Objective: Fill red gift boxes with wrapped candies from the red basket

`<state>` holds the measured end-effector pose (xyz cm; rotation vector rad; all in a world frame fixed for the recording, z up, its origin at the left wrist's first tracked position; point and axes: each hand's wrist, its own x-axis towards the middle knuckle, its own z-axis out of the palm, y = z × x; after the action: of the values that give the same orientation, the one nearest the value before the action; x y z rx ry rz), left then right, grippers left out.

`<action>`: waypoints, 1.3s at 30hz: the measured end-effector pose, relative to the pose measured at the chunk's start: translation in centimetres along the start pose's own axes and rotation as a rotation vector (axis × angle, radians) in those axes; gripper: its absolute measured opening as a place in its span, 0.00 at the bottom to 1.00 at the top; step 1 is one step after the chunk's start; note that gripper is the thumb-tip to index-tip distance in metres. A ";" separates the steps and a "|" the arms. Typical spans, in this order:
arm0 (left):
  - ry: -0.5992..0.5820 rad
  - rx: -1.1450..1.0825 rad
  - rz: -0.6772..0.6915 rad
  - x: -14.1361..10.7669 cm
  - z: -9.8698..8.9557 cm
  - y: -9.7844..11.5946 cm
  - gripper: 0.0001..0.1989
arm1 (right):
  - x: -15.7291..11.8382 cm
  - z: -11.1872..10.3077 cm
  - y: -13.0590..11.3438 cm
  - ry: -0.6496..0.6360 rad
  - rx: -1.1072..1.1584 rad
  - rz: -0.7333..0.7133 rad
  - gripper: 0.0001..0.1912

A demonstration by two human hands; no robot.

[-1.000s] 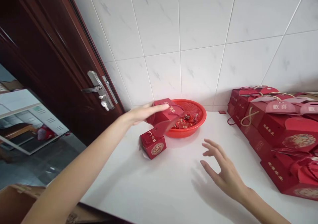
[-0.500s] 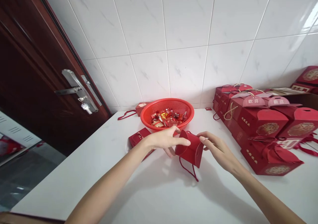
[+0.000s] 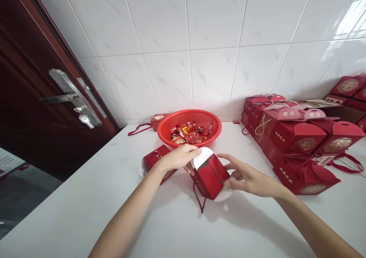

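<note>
A small red gift box [image 3: 211, 178] with a cord handle is held tilted above the white table, its rounded end flaps folded outward and their pale inner sides showing. My left hand [image 3: 182, 157] grips its left end, thumb on the white flap and fingers behind. At the opposite end, my right hand [image 3: 241, 176] has its fingers curled around the box's edge by the other flap. Just beyond stands a red plastic basket [image 3: 190, 114] with wrapped candies [image 3: 194, 133] inside. Partly behind my left forearm lies another red box [image 3: 156, 156].
Many red gift boxes [image 3: 297, 136] are stacked on the right, beside an open cardboard carton [image 3: 347, 113]. A small red box [image 3: 158, 121] with a ribbon sits left of the basket. White tiled wall closes off the back; a dark wooden door [image 3: 37, 71] is at left.
The box's end flaps have swung outward, exposing pale insides and folded red inner panels. Both hands stay at the box's ends. The camera view has shifted slightly.
</note>
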<state>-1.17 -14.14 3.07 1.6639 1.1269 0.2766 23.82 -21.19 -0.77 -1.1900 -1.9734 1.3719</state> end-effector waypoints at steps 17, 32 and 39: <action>0.307 0.584 0.179 0.5 1.1 -2.6 0.11 | 0.6 2.5 -3.0 0.069 -0.753 -0.024 0.23; -0.094 0.375 0.134 -1.0 -1.1 -1.5 0.19 | -0.4 3.0 0.2 0.231 -0.407 0.238 0.35; -0.349 0.299 0.117 -0.4 -3.7 -2.9 0.28 | 0.8 2.0 1.6 0.112 -0.187 0.113 0.32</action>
<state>-5.38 -12.11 2.26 1.9533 0.8374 -0.1151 22.52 -21.32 -3.07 -1.4501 -2.0170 1.1650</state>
